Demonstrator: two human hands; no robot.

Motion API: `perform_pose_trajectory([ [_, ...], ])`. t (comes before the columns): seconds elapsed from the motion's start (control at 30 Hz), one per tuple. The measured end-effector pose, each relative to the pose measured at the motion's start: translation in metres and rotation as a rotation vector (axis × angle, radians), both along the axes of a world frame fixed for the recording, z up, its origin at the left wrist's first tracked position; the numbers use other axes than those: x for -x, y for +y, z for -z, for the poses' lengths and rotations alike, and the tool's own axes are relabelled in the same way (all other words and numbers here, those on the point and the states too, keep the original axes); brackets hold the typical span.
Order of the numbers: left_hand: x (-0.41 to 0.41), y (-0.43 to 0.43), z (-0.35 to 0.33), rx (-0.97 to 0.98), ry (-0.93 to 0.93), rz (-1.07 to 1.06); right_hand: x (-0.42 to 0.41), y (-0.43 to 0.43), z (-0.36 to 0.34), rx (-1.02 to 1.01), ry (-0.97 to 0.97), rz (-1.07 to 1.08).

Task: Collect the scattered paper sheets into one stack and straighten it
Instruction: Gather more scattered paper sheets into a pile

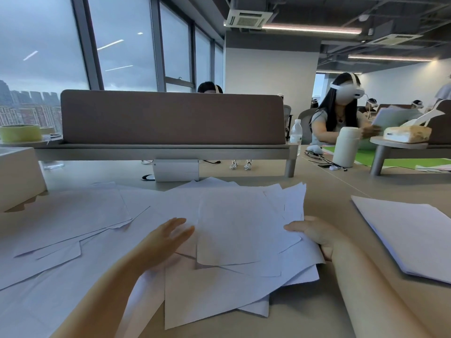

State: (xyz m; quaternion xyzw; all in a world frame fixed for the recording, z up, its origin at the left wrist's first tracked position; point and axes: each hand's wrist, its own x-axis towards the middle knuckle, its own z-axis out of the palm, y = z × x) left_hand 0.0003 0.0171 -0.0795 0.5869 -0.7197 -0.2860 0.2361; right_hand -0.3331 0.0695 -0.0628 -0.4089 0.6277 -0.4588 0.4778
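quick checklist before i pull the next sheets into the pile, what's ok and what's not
1. Right hand grips the pile's right edge: ok.
2. Left hand free to sweep, flat on the paper, blurred: ok.
3. Pile edges lined up: not ok, corners fan out at several angles.
4. Loose sheets on the left gathered: not ok, spread across the table.
5. Separate stack at right joined to the pile: not ok, it lies apart.
6. Sheets hidden under the pile: cannot tell.
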Motion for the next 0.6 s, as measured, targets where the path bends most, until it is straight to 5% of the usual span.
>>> perform_pose_trajectory([
  [0.23,0.001,0.003,-0.006,-0.004,0.230,0.022,0.002,-0.005,0.008,0.024,-0.038,-0.004],
  [0.47,-0.007,-0.003,-0.004,0.019,0.335,-0.211,0.025,0.000,0.004,0.099,-0.178,0.010],
  [0.6,-0.010,-0.001,-0.009,-0.105,0.644,-0.156,0.034,0.005,0.001,0.111,-0.211,-0.027],
])
